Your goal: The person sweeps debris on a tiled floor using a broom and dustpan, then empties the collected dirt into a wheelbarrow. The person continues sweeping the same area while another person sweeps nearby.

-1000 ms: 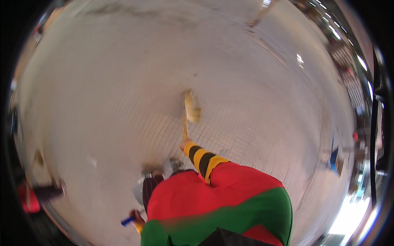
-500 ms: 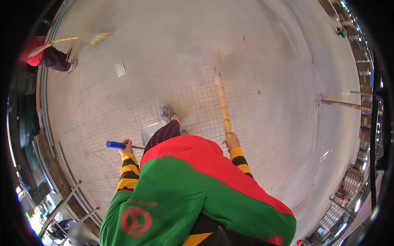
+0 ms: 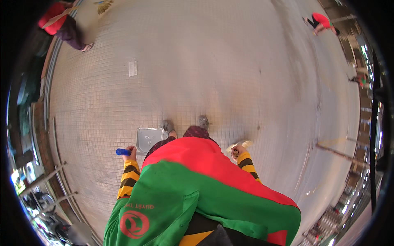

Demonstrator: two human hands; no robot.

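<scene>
My left hand [image 3: 130, 153] is closed round the blue handle [image 3: 123, 152] of a dustpan. Its grey pan [image 3: 149, 138] rests on the tiled floor beside my left foot, partly hidden by my leg. In my closed right hand [image 3: 237, 151] is a straw broom, seen almost end-on along its stick. The pale broom head [image 3: 245, 143] shows just past that hand, near the floor. Farther ahead and to the left lies a white rectangular piece of litter [image 3: 132, 67].
At the far left a person in red [image 3: 61, 26] holds another straw broom [image 3: 103, 5]. A second person in red [image 3: 321, 21] bends down at the far right. Metal rails [image 3: 57, 168] run along the left edge. A bar [image 3: 342, 155] juts in from the right.
The broom has swung back from stretching forward to upright by my right side. Both my feet now show, and more of the pan is visible. A bending person has appeared at far right.
</scene>
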